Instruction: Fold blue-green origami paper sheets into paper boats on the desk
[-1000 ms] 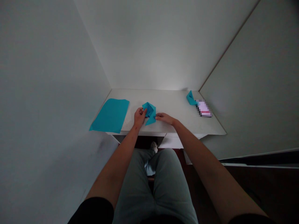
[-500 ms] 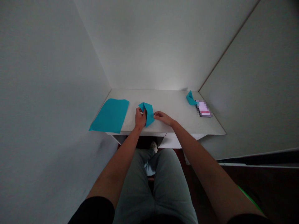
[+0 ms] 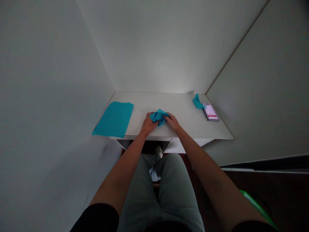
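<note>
1. Through my head view I have both bare hands over the white desk, meeting at a small piece of folded blue paper. It is around the middle of the desk's width, nearer the front edge than the two back corners.
2. My left hand is partly closed, its thumb and fingers gripping the left side of the folded blue paper.
3. My right hand is also partly closed, fingers curled in and gripping the right side of the same piece. Its exact fingertip contact is too small for me to make out.
4. The piece looks crumpled between the hands, with several creased faces and one point directed towards the front edge.
5. At the left end of the desk I see a larger blue sheet, lying mostly flat and reaching the front edge near the left corner.
6. Near the back right corner sits a second folded blue piece, its tip meeting a phone that lies close to the right edge. I cannot tell whether the tip overlaps the phone.
7. The phone's screen shows pink and white, but it is pixelated, so I can read no writing or brand on it.
</note>
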Demonstrator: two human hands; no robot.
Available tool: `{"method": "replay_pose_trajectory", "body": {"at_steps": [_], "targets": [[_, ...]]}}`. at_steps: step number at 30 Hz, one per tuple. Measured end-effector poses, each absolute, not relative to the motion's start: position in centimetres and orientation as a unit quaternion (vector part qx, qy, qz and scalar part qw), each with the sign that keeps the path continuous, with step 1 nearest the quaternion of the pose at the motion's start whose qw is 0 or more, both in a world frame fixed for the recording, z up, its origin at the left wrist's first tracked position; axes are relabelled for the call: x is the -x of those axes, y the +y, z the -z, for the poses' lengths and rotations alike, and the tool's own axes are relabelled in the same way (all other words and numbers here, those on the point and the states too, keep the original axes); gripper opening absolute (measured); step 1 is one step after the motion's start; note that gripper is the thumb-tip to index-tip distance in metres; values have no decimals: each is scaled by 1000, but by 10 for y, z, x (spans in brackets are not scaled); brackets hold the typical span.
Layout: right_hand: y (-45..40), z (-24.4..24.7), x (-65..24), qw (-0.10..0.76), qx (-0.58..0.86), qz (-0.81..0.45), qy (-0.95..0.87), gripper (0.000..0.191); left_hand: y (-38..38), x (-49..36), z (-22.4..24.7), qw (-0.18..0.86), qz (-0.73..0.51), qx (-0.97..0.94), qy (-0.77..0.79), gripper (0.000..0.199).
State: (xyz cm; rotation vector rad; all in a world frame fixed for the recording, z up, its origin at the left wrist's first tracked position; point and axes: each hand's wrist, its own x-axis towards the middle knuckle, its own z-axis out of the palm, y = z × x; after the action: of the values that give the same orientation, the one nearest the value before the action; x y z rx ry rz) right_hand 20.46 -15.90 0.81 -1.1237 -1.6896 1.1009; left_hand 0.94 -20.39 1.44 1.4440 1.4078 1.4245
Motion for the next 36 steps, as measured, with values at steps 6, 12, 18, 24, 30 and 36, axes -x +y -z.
{"method": "replay_pose_trajectory", "body": {"at_steps": [6, 12, 18, 24, 30, 36], "targets": [[-162, -8, -209, 433, 450, -416, -661, 51, -204, -9, -10, 287, -457, -596, 594, 43], [-173, -11, -206, 321, 492, -338, -735, 55, -196, -5, -3, 342, -525, -560, 541, 35], [-179, -17, -203, 286, 505, -290, -761, 43, -191, -6, -4, 399, -577, -495, 512, 27], [-177, -15, -203, 308, 518, -305, -737, 36, -194, -6, -17, 405, -593, -450, 531, 24], [-171, -11, -206, 384, 505, -326, -701, 33, -195, 0, -21, 411, -600, -434, 531, 20], [-167, -12, -206, 406, 476, -392, -675, 24, -197, 0, -20, 357, -599, -462, 549, 9]]}}
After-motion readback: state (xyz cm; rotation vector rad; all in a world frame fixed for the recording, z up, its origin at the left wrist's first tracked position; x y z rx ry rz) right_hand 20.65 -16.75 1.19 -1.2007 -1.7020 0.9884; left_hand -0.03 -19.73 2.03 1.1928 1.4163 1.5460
